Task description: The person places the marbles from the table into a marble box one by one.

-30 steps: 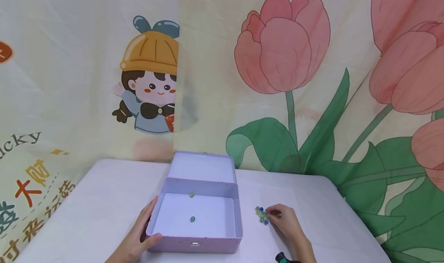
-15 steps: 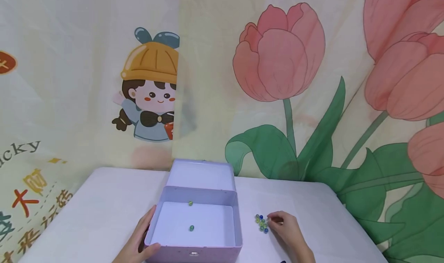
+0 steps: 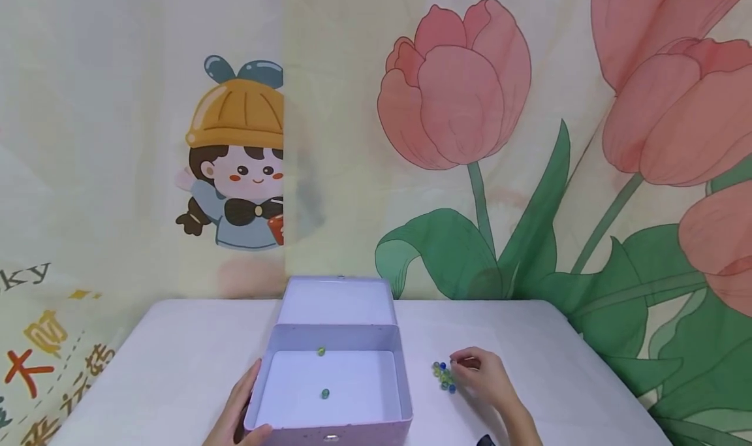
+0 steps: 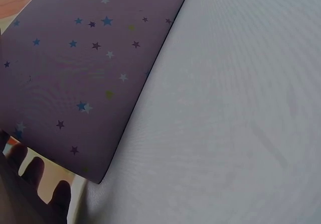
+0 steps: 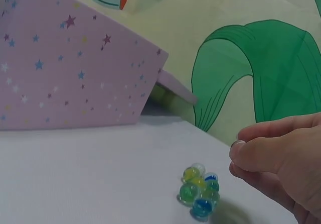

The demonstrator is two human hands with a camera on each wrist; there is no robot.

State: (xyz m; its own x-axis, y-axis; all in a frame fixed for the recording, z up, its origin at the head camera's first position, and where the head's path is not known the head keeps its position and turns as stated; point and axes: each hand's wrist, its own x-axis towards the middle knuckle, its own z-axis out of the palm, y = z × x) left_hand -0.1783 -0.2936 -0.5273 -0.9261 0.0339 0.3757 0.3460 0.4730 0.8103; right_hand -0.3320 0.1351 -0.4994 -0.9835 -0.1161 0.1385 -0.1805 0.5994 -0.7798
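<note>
A lilac star-patterned box (image 3: 335, 430) stands with its hinged lid (image 3: 336, 301) folded back. Inside it lie a yellow-green marble (image 3: 321, 351) and a green marble (image 3: 326, 394), apart from each other. My left hand (image 3: 235, 410) grips the box's near left corner, thumb over the front rim and fingers along the outer side. Right of the box, a cluster of several glass marbles (image 5: 199, 189) sits on the table. My right hand (image 3: 484, 377) is just beside and above the cluster. Its thumb and forefinger pinch a small shiny marble, mostly hidden by the fingertips in the right wrist view.
A white-covered table (image 3: 194, 348) bears everything. Behind its far edge hangs a cloth backdrop with a printed tulip (image 3: 458, 100) and a cartoon child (image 3: 247, 191). A black strap (image 3: 485, 440) shows at my right wrist.
The head view has shifted, so the whole scene sits lower in it. My right fingertips have drawn slightly up and away from the marble cluster. The left hand keeps its hold on the box.
</note>
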